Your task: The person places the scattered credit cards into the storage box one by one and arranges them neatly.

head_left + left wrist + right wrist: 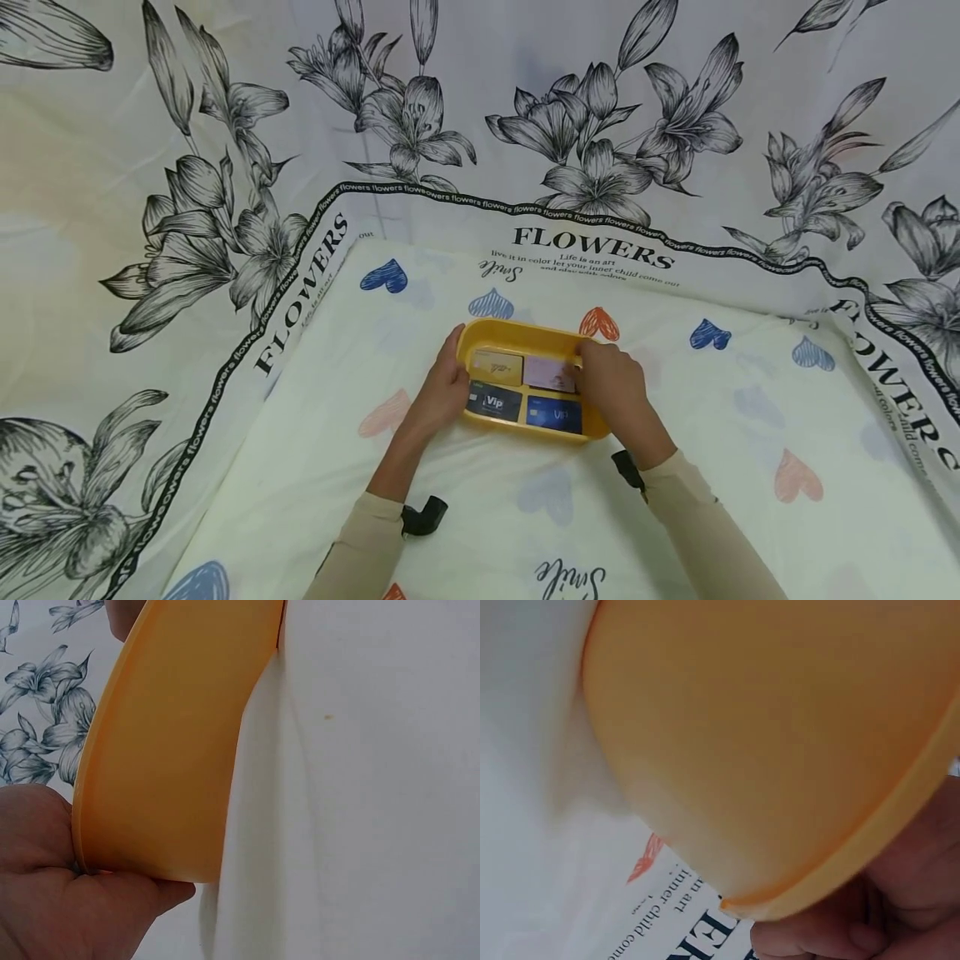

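A yellow plastic tray [517, 333] rests on the cloth-covered surface, with cards laid in two rows inside. The far row has a gold card [497, 367] and a pink card [546, 372]; a black Vip card [495, 402] and a blue VIP card [555, 413] lie in the near row. My left hand [444, 385] grips the tray's left end, thumb against the outer wall [165, 750]. Over the right end, my right hand [617, 382] reaches inside with curled fingers, pinching the pink card at its right edge. The fingertips are partly hidden; the right wrist view shows the hand behind the rim [900, 840].
The white cloth [450, 483] has printed hearts and writing, and covers the surface around the tray. A flower-printed cloth [600, 158] hangs behind and at the sides. Black wrist attachments [424, 517] sit at both sleeves.
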The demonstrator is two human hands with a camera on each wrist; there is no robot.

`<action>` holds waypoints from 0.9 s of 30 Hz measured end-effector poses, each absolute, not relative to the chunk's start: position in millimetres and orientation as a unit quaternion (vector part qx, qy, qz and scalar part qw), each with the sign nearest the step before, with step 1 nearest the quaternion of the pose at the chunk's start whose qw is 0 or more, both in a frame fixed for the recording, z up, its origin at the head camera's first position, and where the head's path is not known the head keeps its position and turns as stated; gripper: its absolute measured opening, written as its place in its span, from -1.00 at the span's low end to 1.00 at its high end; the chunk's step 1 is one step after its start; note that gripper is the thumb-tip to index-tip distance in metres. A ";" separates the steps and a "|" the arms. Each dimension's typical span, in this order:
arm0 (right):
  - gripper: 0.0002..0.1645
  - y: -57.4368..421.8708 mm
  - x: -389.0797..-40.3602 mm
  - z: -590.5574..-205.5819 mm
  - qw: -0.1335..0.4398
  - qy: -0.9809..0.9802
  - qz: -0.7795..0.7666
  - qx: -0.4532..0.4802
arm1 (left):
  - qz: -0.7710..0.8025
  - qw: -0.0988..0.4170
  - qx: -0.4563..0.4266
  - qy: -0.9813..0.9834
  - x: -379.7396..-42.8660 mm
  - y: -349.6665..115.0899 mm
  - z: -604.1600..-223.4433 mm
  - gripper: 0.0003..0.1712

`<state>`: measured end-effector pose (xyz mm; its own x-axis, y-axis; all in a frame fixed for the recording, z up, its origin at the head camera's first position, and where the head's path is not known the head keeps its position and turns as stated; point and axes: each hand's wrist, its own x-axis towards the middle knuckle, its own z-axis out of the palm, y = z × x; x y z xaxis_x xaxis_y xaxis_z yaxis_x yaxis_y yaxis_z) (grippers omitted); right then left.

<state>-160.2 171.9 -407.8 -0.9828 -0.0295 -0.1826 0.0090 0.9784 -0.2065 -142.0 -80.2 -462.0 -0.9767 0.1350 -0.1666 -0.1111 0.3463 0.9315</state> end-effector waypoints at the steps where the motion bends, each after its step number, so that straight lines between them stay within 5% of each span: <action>1: -0.47 171.9 -158.7 -407.3 0.084 0.991 -0.106 -0.006 | 0.570 0.108 0.008 0.814 -141.7 -80.7 -462.6 -0.17; 21: -0.74 226.3 -115.2 -393.3 -0.068 0.954 -0.287 -0.054 | 0.529 0.125 0.036 0.839 -148.8 -95.1 -464.8 -0.15; 27: -0.80 233.4 -119.1 -389.6 -0.127 0.945 -0.295 -0.063 | 0.427 0.066 0.075 0.899 -148.0 -100.7 -451.7 -0.05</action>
